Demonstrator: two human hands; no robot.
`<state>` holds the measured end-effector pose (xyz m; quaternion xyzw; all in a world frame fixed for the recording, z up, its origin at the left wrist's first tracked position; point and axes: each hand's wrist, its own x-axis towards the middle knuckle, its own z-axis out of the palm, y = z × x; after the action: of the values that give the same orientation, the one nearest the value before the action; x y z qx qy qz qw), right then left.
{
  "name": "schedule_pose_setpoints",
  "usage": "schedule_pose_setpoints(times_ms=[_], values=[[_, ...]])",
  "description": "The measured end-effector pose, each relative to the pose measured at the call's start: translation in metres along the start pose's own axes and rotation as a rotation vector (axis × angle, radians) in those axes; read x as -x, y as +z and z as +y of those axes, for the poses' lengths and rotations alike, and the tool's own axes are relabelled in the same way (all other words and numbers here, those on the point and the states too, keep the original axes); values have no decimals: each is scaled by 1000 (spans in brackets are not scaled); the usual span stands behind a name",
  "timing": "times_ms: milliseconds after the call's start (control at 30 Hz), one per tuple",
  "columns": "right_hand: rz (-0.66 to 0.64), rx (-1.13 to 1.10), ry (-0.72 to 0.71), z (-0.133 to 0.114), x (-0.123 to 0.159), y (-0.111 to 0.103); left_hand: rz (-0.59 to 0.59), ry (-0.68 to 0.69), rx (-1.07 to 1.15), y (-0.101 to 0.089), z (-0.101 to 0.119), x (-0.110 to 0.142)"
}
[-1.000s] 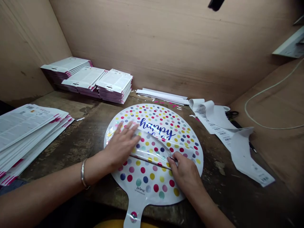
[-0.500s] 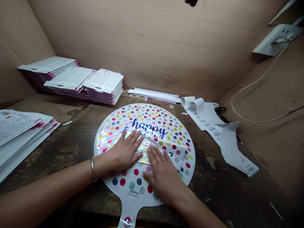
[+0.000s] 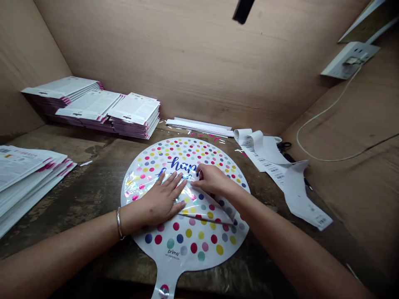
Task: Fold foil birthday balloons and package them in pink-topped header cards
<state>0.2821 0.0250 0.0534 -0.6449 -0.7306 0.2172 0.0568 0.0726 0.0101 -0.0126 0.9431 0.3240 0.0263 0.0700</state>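
Observation:
A flat, round foil balloon point(image 3: 199, 245), white with coloured dots and blue lettering, lies on the worktable with its tail towards me. A crease or folded flap crosses its middle, ending in a point at the right. My left hand point(image 3: 163, 197) lies flat over the left of this fold, fingers spread, partly covering the lettering. Higher up, near the word "happy", my right hand point(image 3: 212, 178) has its fingers curled in a pinch at the fold's upper edge. Its palm and forearm hide part of the balloon's right side.
Stacks of white printed packets point(image 3: 134, 110) stand at the back left, with another pile point(image 3: 28, 174) at the near left. White paper strips point(image 3: 199, 126) lie by the back wall. Curled label strips point(image 3: 283, 174) and black scissors point(image 3: 284, 145) are on the right, below a cabled socket point(image 3: 349, 62).
My right hand has gone from lying flat on the lower right of the fold up to the lettering, its fingers now curled. The fold stands out more at the right. My left hand stays put.

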Motion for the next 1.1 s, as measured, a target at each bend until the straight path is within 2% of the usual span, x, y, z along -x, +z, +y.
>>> schedule_pose_setpoints(times_ms=[100, 200, 300, 367, 433, 567, 633, 700, 767, 800, 900, 1100], values=[[-196, -53, 17, -3, -21, -8, 13, 19, 15, 1, -4, -1], [-276, -120, 38, 0, -18, -12, 36, 40, 26, -4, -5, 1], [-225, -228, 75, 1, -6, -6, 148, 105, 29, -16, 1, 8], [-163, -312, 127, 0, 3, 4, 256, 132, 52, -23, 7, 15], [-112, -373, 186, -2, 11, 16, 314, 143, 95, -25, 12, 22], [-30, -378, 258, -3, 40, 29, 214, 180, 237, -18, 13, 36], [82, -262, 152, 0, 62, 28, 184, 163, 292, -14, 11, 42], [132, -84, -87, 3, 83, 28, 197, 157, 324, -13, 10, 46], [75, 57, -322, 3, 98, 34, 215, 184, 349, -12, 10, 49], [33, 87, -380, 3, 103, 38, 222, 206, 355, -12, 10, 50], [30, 123, -406, 0, 107, 55, 218, 230, 375, -9, 11, 52], [154, 63, -348, 4, 110, 72, 268, 93, 488, -3, 5, 61]])
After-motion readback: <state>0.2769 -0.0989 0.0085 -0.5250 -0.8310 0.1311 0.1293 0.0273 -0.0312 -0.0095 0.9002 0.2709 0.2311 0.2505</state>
